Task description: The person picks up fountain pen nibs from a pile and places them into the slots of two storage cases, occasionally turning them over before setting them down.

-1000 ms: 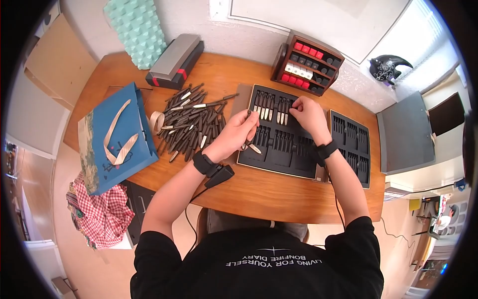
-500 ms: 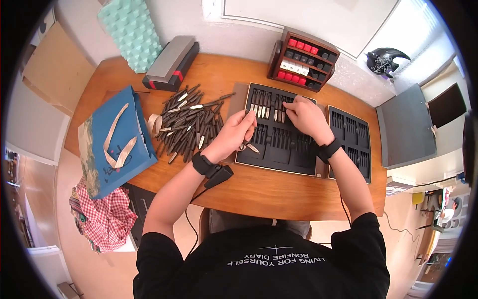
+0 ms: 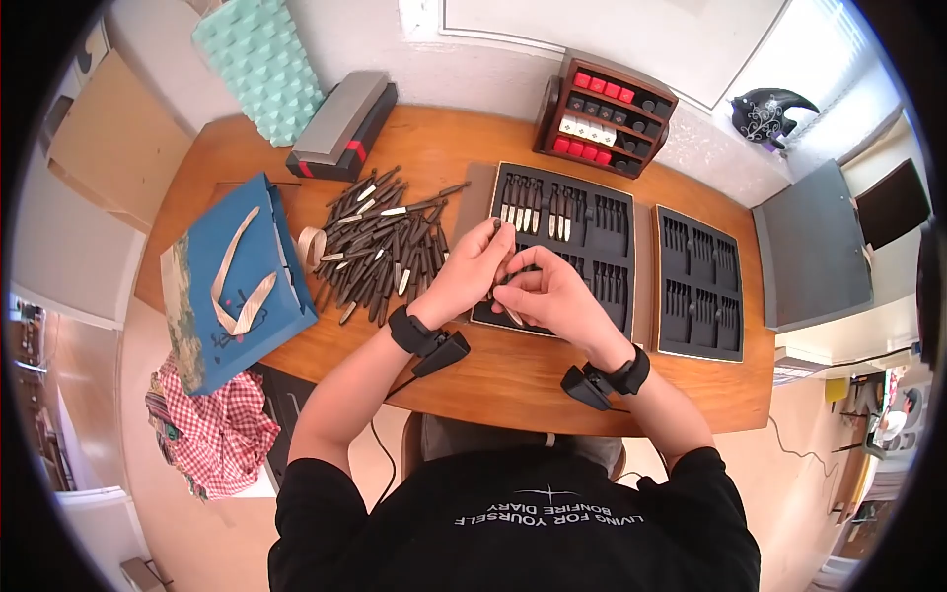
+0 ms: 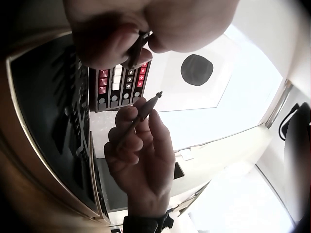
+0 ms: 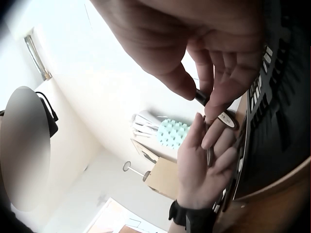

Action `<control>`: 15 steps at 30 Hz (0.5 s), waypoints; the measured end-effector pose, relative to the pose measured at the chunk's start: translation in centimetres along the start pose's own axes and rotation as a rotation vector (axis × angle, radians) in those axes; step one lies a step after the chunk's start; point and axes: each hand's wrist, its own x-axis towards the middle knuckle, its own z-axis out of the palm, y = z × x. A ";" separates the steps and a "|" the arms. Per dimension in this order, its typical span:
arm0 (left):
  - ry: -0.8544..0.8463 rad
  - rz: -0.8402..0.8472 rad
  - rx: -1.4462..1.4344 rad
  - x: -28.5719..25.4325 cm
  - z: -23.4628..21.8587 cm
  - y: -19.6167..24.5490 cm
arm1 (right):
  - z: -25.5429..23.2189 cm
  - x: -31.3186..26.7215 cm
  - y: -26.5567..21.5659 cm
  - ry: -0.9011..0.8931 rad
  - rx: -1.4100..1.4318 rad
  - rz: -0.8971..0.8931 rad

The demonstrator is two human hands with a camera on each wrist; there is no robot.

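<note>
In the head view my left hand (image 3: 472, 264) and right hand (image 3: 552, 296) meet over the left part of a black slotted tray (image 3: 580, 212). In the left wrist view my right fingers pinch a slim dark pen-shaped piece (image 4: 148, 108) with a small knobbed tip. The right wrist view shows its pale, blade-shaped end (image 5: 227, 119). My left hand grips a similar dark piece (image 4: 137, 48) between thumb and fingers; another slim piece (image 5: 210, 156) lies against its palm. Two groups of pale-ended pieces (image 3: 520, 202) fill slots at the tray's top.
A loose pile of the same pieces (image 3: 380, 242) lies left of the tray. To the right is a second slotted tray (image 3: 702, 281). A blue paper bag (image 3: 242, 296), a grey box (image 3: 345, 118) and a wooden rack (image 3: 607, 109) of red, black and white items stand around.
My right hand has moved from the tray's upper middle slots down and left to my left hand, and pinches a piece there. The left hand has stayed nearly in place.
</note>
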 end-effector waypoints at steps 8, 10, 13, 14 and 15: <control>-0.008 -0.157 -0.225 -0.3 -1.1 2.0 | -2.5 -0.9 0.0 0.061 -0.055 -0.061; -0.051 -0.134 -0.226 -0.4 -0.9 1.9 | -3.3 -0.7 0.3 0.071 -0.022 -0.107; -0.058 -0.152 -0.186 -0.3 -0.8 1.6 | -5.0 -0.2 -0.3 0.153 0.008 -0.153; -0.059 -0.151 -0.186 -0.3 -0.8 1.5 | -5.9 0.3 -0.4 0.187 -0.002 -0.157; -0.066 -0.151 -0.190 -0.3 -0.9 1.5 | -7.2 1.0 -0.4 0.204 -0.043 -0.161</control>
